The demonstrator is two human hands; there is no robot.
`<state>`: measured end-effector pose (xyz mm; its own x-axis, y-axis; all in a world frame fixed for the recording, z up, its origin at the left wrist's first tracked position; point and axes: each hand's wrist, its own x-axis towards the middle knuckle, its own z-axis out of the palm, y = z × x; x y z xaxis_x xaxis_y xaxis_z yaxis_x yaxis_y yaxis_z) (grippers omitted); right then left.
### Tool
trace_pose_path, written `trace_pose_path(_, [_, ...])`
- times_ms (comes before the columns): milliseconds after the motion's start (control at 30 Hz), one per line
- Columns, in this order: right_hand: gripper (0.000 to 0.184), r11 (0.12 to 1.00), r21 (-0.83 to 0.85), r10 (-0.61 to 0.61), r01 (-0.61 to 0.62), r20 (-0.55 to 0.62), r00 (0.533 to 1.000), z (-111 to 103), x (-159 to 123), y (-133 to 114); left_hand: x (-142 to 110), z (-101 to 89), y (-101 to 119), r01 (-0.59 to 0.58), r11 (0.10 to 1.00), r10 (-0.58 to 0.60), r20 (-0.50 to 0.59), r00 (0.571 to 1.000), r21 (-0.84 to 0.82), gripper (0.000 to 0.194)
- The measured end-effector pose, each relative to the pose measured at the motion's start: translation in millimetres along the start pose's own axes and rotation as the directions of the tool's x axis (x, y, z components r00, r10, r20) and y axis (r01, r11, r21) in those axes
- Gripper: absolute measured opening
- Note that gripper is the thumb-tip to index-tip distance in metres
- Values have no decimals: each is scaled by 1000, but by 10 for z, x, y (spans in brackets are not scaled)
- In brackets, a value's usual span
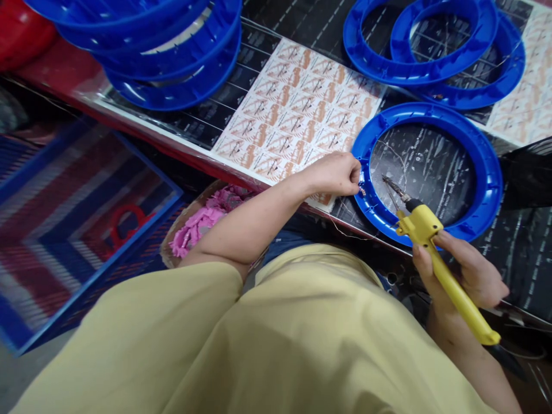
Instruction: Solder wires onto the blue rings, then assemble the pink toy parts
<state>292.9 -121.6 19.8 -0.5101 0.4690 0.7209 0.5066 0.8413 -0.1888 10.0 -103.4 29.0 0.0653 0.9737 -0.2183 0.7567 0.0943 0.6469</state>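
A blue plastic ring (483, 158) lies on the table in front of me. My left hand (338, 174) is closed at its left rim, fingers pinched together. A small coppery part (362, 190) shows on the rim by the fingertips; what the pinch holds is hidden. My right hand (470, 270) grips a yellow soldering gun (448, 276), the thumb along its near side. The gun's dark metal tip (394, 187) points left over the ring's opening, apart from the left hand. A thin wire (351, 233) hangs at the table edge below the ring.
Farther back, several blue rings (366, 63) overlap. More are stacked (172, 95) at the upper left. A printed sheet (297, 109) covers part of the dark tabletop (259, 57). Below stand a blue crate (150, 167) with a red ring-shaped piece (125, 224), and a container of pink pieces (202, 224).
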Motion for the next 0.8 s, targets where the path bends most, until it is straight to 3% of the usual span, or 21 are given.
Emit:
trace_pose_path(133, [51,991,-119,55,-56,-6,998,3,-99,27,0,-11,21,23,999,-24,20,1000,26,5])
trace_pose_path(367, [58,996,-86,-2,-2,-44,999,-15,-28,25,7,-4,11,4,1000,-4,11,1000,17,3])
trace_pose_path(800, [70,999,-39,33,-35,-55,998,-7,-38,16,10,-6,8,18,1000,-17,18,1000,-12,4])
